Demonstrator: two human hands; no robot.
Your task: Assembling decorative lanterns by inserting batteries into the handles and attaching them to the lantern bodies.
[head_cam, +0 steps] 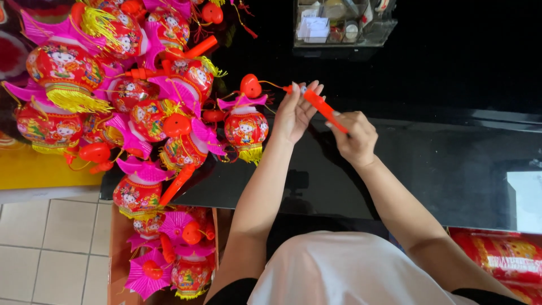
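Head view, looking down on a black table (451, 169). Right hand (354, 137) closed around the lower end of a red stick (322, 106), held above the tabletop. Left hand (294, 113) pinching the stick's upper tip, fingers extended. Thin cord running from that tip to a red heart piece (250, 86) over a small lantern (245, 129) just left of the hands. Heap of red-and-pink lanterns (113, 85) farther left. Clear box (344, 22) at the table's far edge.
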